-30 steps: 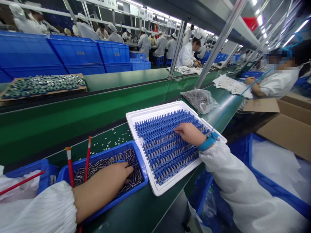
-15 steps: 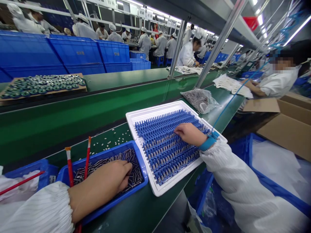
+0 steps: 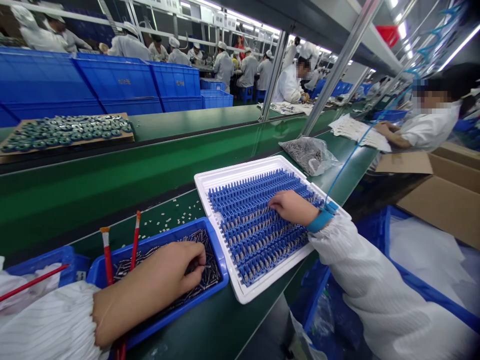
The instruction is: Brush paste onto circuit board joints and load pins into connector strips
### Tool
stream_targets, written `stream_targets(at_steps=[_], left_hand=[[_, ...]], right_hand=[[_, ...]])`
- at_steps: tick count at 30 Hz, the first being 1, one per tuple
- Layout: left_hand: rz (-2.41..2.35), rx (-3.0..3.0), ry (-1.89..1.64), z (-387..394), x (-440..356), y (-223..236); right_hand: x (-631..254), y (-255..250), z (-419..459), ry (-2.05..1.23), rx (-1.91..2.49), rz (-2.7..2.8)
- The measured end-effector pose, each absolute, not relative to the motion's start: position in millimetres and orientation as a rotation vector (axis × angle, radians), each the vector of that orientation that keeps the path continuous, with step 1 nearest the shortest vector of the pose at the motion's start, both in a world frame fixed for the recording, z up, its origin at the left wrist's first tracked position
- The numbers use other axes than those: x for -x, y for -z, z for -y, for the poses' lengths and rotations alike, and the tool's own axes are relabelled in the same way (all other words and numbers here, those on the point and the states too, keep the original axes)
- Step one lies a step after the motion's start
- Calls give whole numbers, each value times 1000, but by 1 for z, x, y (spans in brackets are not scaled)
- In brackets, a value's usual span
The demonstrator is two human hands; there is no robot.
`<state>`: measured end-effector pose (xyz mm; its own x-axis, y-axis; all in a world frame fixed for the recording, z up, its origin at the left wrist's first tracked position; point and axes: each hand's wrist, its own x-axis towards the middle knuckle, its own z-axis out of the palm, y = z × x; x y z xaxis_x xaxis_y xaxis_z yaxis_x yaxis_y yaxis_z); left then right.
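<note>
My left hand (image 3: 183, 267) is above a blue bin (image 3: 221, 260) filled with small, ribbed, dark metal pieces (image 3: 212, 272). Its thumb and fingers are curled into a pinch; what lies between the tips is too small to make out. My right hand (image 3: 294, 206), a blue wrist strap (image 3: 323, 218) around its wrist, reaches over a white foam tray (image 3: 243, 295). Rows of blue plastic parts (image 3: 251, 200) stand upright in it, and the nearer rows carry light metal pieces. The right fingertips are pinched together at a middle row, hiding whatever they hold.
Two red-handled brushes (image 3: 135, 240) stick up from the bin. Small white chips (image 3: 161, 220) lie scattered behind it. A clear bag of metal parts (image 3: 309, 154) sits beyond the tray. Cardboard boxes (image 3: 442, 190) and a co-worker (image 3: 427, 120) are at right.
My left hand has lifted slightly from among the metal pieces, and its thumb and fingers now form a visible pinch. My right hand stays at nearly the same spot.
</note>
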<state>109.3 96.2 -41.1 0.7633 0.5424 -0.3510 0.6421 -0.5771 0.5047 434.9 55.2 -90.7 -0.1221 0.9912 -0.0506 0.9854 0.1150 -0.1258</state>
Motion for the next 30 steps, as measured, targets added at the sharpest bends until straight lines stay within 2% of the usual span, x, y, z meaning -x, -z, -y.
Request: stream_targets(at_steps=[19, 24, 30], left_hand=[[-925, -2123, 91, -97, -112, 33], [-920, -1938, -68, -95, -110, 42], [-775, -1706, -209, -85, -117, 43]], right_hand=[[-445, 101, -41, -147, 1827, 2186], [-403, 75, -21, -99, 1525, 2051], [-309, 54, 0, -362, 952, 1987]])
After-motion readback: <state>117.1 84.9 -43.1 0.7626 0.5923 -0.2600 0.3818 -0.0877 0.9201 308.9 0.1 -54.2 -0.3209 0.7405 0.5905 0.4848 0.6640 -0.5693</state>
